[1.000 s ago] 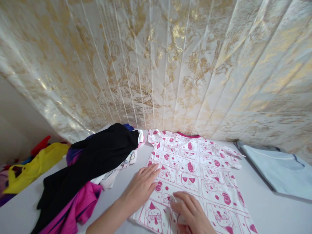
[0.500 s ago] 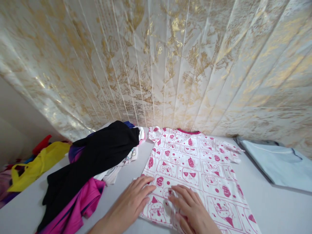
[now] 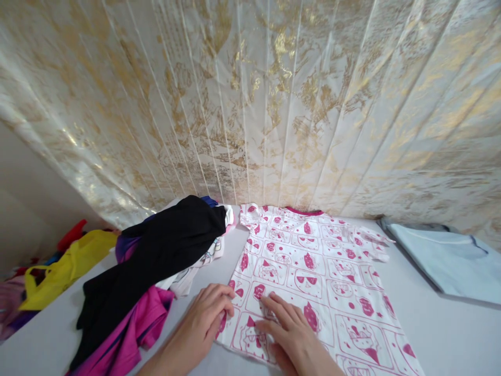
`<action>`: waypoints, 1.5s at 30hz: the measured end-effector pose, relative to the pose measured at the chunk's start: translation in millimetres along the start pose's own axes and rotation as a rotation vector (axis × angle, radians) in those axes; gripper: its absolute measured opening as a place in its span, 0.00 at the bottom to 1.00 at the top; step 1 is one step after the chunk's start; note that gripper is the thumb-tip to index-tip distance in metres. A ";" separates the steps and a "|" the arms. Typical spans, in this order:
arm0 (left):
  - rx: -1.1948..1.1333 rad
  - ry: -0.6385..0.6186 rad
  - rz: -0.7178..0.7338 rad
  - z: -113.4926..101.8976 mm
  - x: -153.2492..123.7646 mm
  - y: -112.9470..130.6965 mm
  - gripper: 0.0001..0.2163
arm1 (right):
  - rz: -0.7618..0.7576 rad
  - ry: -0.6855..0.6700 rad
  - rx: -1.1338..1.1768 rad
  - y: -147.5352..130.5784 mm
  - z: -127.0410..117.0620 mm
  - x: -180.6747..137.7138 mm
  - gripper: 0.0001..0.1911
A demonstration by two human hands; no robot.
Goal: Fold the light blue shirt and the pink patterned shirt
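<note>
White with a magenta cartoon print, flat across the middle of the pale table [image 3: 442, 339]: a short-sleeved shirt [image 3: 317, 282], with its magenta-trimmed collar [image 3: 305, 212] toward the curtain [image 3: 282, 115] and its hem toward the near edge of the view. At the lower left edge of the shirt, the left hand [image 3: 207, 316], with fingers close together and bent, fingertips right at the border of the cloth; cannot tell about any pinch of that border between thumb and fingers. Over the lower part of the shirt, inside that edge, the right hand [image 3: 293, 334], with fingers a little spread and bent, thumb apart from them, fingertips low over the print; cannot tell how firmly pressed. Between both hands, a strip of printed cloth in plain view. To the left, near the shirt, loosely heaped: a black garment [image 3: 156, 256] on top, a magenta garment [image 3: 135, 329] partly beneath it, and white printed clothes [image 3: 183, 282] under its right side. Farther left, past the slanting table edge, a yellow item [image 3: 74, 261] beside a red item [image 3: 71, 235]. To the right, well apart from both hands, a light blue garment [image 3: 442, 256], folded flat over a mostly hidden grey one [image 3: 425, 228]. Behind, the same curtain, whitish and gold, in long pleats.
</note>
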State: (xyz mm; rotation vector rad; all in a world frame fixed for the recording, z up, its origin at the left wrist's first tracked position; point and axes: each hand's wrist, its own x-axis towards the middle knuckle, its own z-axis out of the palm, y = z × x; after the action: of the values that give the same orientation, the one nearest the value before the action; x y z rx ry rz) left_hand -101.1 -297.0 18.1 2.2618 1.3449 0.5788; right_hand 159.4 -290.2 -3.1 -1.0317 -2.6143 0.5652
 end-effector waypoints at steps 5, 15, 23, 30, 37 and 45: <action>0.045 -0.019 -0.006 -3.3 0.0 -2.6 0.14 | -0.071 0.027 0.207 10.3 3.7 -3.9 0.16; 0.185 -0.074 0.178 8.4 15.2 28.4 0.15 | 0.008 -0.071 0.250 5.7 -37.8 -6.0 0.20; 0.484 -0.129 0.325 59.4 22.5 13.4 0.26 | 0.027 0.002 -0.024 40.7 -42.7 71.6 0.14; 0.741 0.070 0.470 73.6 21.7 -3.7 0.22 | 0.110 0.082 -0.082 78.3 -28.1 158.7 0.22; 0.752 0.186 0.549 73.7 23.4 -8.0 0.18 | 0.128 0.001 -0.157 76.0 -17.4 169.9 0.27; 0.776 0.215 0.523 65.2 8.8 -19.8 0.20 | 0.109 0.053 -0.204 75.9 -5.1 179.2 0.34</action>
State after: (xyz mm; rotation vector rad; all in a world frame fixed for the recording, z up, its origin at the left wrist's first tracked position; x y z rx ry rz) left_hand -74.7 -291.1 -45.1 3.3216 1.1927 0.5276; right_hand 79.3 -113.0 -13.4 -1.2394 -2.6220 0.2930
